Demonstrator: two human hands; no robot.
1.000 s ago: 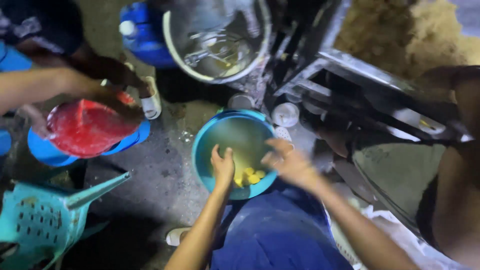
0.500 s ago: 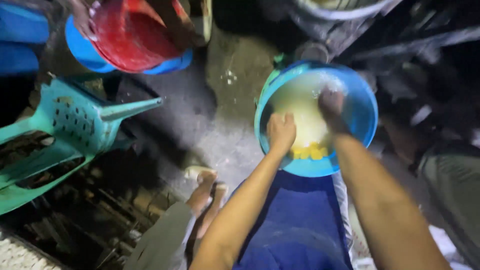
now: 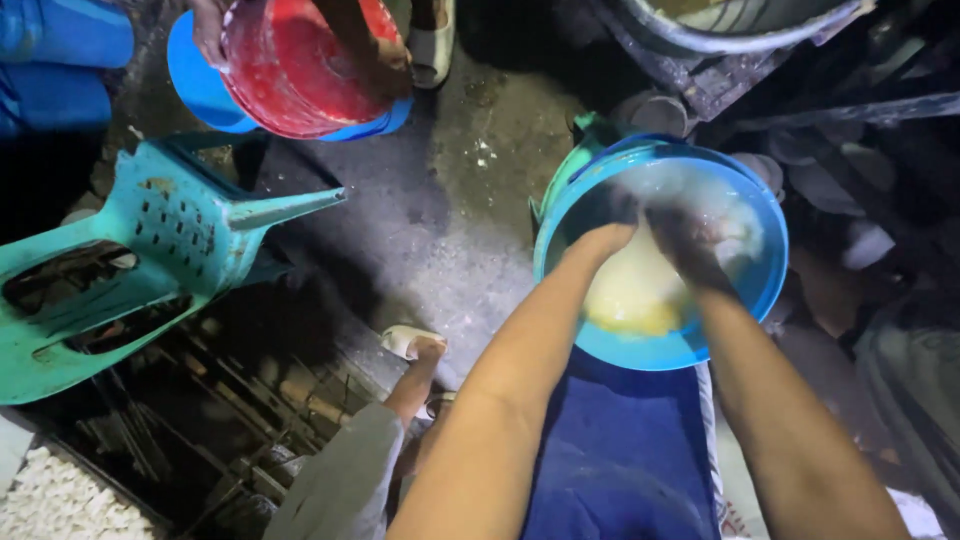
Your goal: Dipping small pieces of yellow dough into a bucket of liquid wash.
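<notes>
A blue plastic basin [image 3: 762,290] sits on the ground in front of my knees, with cloudy water and yellowish pieces [image 3: 632,305] in it. Both my hands are down inside it. My left hand [image 3: 612,218] is at the basin's left side and my right hand [image 3: 690,240] is beside it near the middle. Both are blurred and half under the water, so what the fingers hold is hidden.
Another person's hands hold a red basin [image 3: 290,70] stacked on a blue one [image 3: 195,85] at top left. A teal plastic chair [image 3: 150,250] lies tipped at left. A large metal pot [image 3: 740,25] stands at top right. A sandalled foot [image 3: 415,350] rests on the wet concrete.
The camera has tilted further down and left. My hands have moved from the basin's near side toward its far middle, deeper into the water.
</notes>
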